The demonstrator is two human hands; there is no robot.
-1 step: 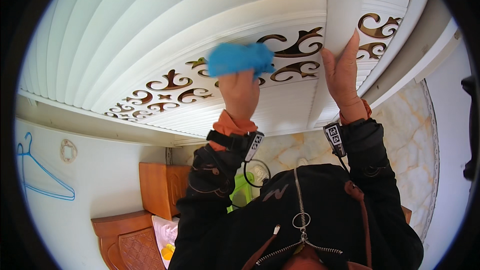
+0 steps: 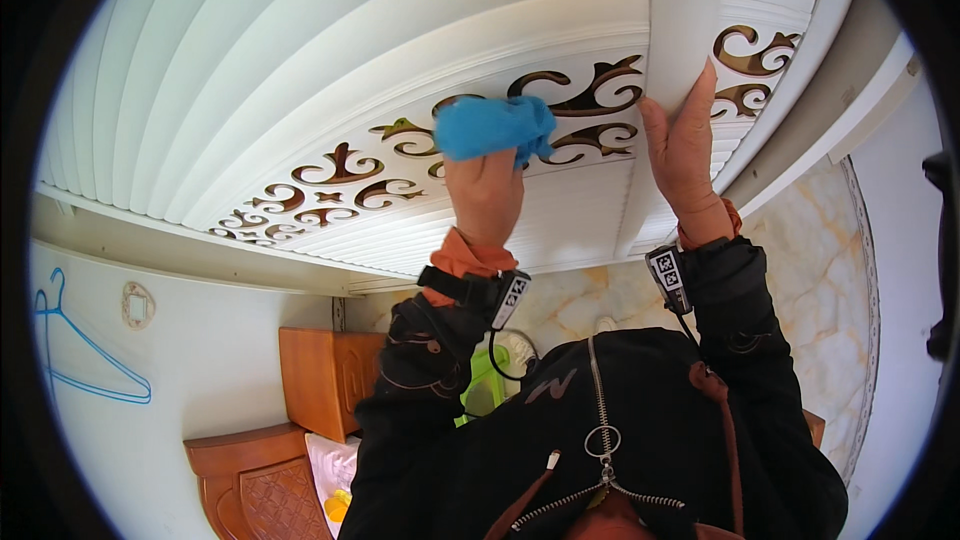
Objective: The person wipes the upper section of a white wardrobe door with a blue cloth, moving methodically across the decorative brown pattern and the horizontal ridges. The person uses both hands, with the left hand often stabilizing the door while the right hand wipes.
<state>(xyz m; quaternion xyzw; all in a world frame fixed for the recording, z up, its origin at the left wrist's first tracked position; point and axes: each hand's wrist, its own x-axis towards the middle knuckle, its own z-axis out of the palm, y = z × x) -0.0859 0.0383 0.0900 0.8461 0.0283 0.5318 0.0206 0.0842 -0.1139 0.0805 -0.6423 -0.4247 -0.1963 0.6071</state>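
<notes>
On my feed I see a soft, matt cloth (image 2: 488, 130) and a louvred door (image 2: 400, 40) with a smooth, faintly glossy finish. The floor (image 2: 815, 250) looks like polished marbled stone, the cabinet (image 2: 307, 370) varnished wood, the jacket (image 2: 660, 420) matt fabric, its zip (image 2: 600, 380) shiny metal.

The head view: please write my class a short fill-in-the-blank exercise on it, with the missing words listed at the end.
1. The left hand holds a cloth coloured ____.
2. The right hand touches an upright strip coloured ____.
3. In the picture, the wooden cabinet is to the ____ of the black jacket.

Missing words: blue; white; left.
</notes>
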